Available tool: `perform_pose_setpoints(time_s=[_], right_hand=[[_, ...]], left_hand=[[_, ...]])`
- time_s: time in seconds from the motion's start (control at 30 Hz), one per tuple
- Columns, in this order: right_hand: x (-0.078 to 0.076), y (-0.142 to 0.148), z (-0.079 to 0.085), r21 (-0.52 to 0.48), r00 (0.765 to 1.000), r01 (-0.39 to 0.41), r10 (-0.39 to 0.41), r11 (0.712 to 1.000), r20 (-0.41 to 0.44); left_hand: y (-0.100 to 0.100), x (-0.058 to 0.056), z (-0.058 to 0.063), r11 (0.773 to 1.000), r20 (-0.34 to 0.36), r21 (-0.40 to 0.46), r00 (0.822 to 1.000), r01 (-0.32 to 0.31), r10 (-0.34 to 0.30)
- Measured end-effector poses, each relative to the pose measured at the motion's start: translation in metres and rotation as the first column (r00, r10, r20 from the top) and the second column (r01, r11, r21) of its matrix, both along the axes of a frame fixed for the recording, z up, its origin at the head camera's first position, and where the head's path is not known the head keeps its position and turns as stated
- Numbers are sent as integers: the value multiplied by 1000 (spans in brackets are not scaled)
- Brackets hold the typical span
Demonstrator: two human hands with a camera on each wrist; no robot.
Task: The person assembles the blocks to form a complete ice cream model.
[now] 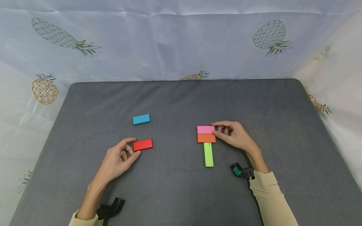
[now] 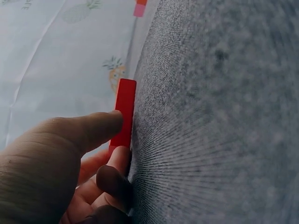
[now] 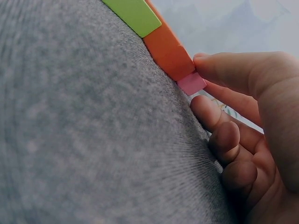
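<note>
At the left of the head view, my left hand (image 1: 115, 161) pinches the left end of a red block (image 1: 143, 144) between thumb and fingers. The left wrist view has the thumb pressed on the red block (image 2: 124, 112), which lies along the grey cloth. My right hand (image 1: 237, 137) pinches the right end of a pink block (image 1: 205, 129), thumb on the near side and index finger at the far side. Against the pink block's near side lies an orange block (image 1: 206, 138). A lime green block (image 1: 208, 155) extends from the orange one toward me, forming a T-like shape.
A blue block (image 1: 141, 119) lies beyond the red one. Grey cloth covers the table (image 1: 175, 188). Behind it hangs a white curtain (image 1: 175, 40) printed with pineapples. Each wrist wears a dark camera mount, the right mount (image 1: 242, 171) having a green patch.
</note>
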State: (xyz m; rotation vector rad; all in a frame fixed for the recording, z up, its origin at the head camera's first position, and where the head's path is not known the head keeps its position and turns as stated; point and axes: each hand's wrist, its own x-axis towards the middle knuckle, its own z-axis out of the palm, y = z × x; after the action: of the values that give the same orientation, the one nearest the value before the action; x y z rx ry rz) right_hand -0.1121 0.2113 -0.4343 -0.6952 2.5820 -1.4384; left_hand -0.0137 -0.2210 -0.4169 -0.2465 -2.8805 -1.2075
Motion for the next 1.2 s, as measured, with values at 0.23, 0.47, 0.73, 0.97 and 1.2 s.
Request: perform_pose_setpoints(time_s=[0.23, 0.47, 0.73, 0.97, 1.2], right_hand=[[0, 1, -1, -1, 1000, -3, 3, 1000, -8], [0, 0, 0, -4, 1000, -6, 6, 1000, -8], [0, 0, -1, -14, 1000, -6, 6, 1000, 0], [0, 1, -1, -23, 1000, -15, 15, 1000, 0], [0, 1, -1, -22, 1000, -24, 24, 999, -13]], left_hand=[[2, 0, 1, 1000, -7, -14, 1000, 4, -4], [3, 0, 2, 999, -46, -29, 999, 25, -27], [4, -1, 2, 999, -46, -42, 999, 25, -26], [4, -1, 2, 999, -39, -43, 999, 18, -20], [4, -1, 2, 999, -43, -43, 999, 19, -21]])
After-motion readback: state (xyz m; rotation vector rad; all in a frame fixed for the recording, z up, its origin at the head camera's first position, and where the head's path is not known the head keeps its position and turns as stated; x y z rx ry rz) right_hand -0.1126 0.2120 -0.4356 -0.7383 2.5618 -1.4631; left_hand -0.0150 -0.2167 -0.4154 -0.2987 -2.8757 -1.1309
